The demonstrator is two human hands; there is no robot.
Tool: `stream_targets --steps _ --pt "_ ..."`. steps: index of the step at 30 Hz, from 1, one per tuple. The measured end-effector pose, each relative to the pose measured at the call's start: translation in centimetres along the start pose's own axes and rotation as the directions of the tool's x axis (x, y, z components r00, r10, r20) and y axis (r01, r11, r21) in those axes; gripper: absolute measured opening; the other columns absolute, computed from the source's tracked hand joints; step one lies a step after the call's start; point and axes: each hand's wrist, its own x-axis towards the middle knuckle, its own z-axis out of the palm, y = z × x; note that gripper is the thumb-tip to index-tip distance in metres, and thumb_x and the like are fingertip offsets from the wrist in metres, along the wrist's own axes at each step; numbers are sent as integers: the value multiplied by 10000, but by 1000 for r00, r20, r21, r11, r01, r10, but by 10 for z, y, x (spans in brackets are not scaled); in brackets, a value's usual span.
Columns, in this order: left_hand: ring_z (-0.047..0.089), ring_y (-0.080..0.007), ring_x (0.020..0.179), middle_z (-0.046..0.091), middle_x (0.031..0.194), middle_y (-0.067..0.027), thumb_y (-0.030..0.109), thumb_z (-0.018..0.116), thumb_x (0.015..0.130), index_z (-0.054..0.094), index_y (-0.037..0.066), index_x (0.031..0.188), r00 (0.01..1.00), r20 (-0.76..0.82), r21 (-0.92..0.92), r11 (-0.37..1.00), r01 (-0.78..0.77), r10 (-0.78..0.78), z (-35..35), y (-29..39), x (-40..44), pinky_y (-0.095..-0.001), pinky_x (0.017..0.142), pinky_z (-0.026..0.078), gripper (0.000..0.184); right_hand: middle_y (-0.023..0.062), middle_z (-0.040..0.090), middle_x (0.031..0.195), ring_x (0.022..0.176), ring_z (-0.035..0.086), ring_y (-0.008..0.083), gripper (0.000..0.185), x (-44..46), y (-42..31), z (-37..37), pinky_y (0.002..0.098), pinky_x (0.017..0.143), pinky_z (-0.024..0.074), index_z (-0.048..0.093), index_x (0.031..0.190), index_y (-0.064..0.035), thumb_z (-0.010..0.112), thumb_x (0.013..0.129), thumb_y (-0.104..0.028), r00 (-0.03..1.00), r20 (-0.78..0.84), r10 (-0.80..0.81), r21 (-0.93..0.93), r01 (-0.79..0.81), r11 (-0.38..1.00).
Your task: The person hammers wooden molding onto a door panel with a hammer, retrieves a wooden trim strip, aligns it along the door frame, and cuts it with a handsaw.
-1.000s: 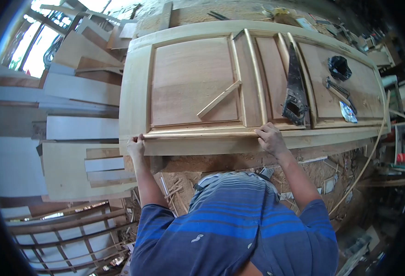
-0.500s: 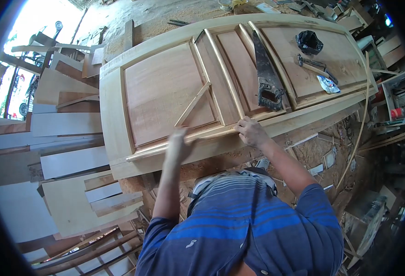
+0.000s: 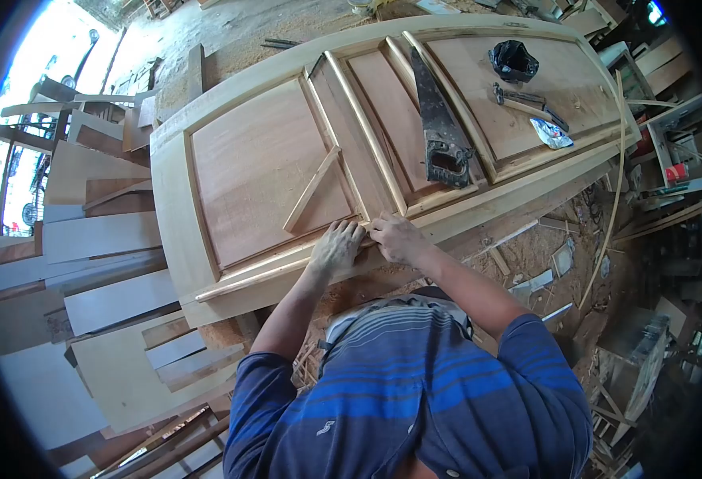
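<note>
A large wooden door panel (image 3: 259, 176) with framed sections lies flat before me. Along its near edge runs a long wooden moulding strip (image 3: 247, 279), its left end sticking out over the frame. My left hand (image 3: 338, 246) is closed over the strip near its right end, fingers on top. Right beside it, my right hand (image 3: 399, 239) has curled fingers pinching the strip's end; the exact contact is hidden. A short loose wooden stick (image 3: 312, 189) lies slanted on the left section, just beyond my left hand. A handsaw (image 3: 442, 128) rests across the middle section, beyond my right hand.
On the right section lie a black plastic bag (image 3: 514, 61), a hammer (image 3: 526, 104) and a small blue-white packet (image 3: 551, 133). Stacked boards (image 3: 119, 283) fill the left side. A long thin strip (image 3: 616, 191) leans at the right. Wood scraps litter the floor.
My left hand has moved right along the strip, close to my right hand. My right hand has shifted slightly left. The whole view has drifted, so the door appears further left.
</note>
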Motion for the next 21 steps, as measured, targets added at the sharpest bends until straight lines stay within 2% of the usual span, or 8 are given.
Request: stream_targets --steps 4,7,9,11,14,17,20,21 --pt "618 -364 1169 662 1175 -180 315 740 901 610 32 1170 999 -7 1 999 -45 45 6 -1 -2 -487 1099 462 411 131 728 1150 1186 661 340 260 -1 -3 -15 472 1035 574 811 1099 -48 733 855 -90 999 15 51 57 -52 997" --pt "606 -354 1199 648 1208 -173 325 714 924 610 33 1183 998 9 53 997 -61 61 4 -3 1 -473 1104 459 404 155 730 1208 1205 651 370 232 -1 11 -44 494 1054 558 806 1072 -42 753 849 -76 973 -119 197 331 -148 932" --pt "605 -336 1208 650 1211 -157 361 694 957 622 32 1197 997 6 89 993 -71 71 8 -4 -1 -450 1102 456 413 183 723 1256 1235 639 395 242 -2 52 -59 512 1078 541 788 1108 -38 747 871 -65 928 -191 321 277 -263 924" --pt "601 -345 1220 649 1216 -166 356 704 953 621 22 1194 998 2 59 996 -64 64 4 -1 -1 -457 1111 456 420 219 711 1250 1267 629 408 291 -7 87 -73 520 1084 535 732 1178 -40 730 887 -60 844 -373 385 9 -412 911" --pt "594 -376 1260 646 1247 -193 350 719 945 611 0 1196 997 60 -9 999 -43 43 -3 1 1 -486 1142 447 444 244 698 1255 1328 601 413 333 -8 120 -74 520 1110 520 667 1225 -50 700 894 -43 751 -201 629 -171 -659 732" --pt "594 -377 1271 646 1250 -194 342 709 946 613 2 1193 999 16 8 999 -46 46 0 1 0 -484 1146 447 431 250 732 1112 1142 675 470 402 -14 147 -52 547 988 547 671 1226 -19 668 827 23 784 -331 525 -188 -600 778" --pt "594 -376 1288 649 1280 -197 340 707 948 613 4 1219 996 92 -26 1000 -2 4 -5 4 1 -478 1152 448 441 175 740 947 938 734 382 258 -14 118 -80 501 859 573 688 1157 0 695 900 -14 657 -490 573 16 -650 760" --pt "600 -359 1269 651 1265 -180 330 692 956 620 15 1218 997 76 -4 1000 -28 28 -7 4 0 -469 1133 454 416 156 743 927 886 733 331 226 -17 94 -99 467 813 573 691 1135 5 716 926 -77 587 -520 621 227 -606 763"
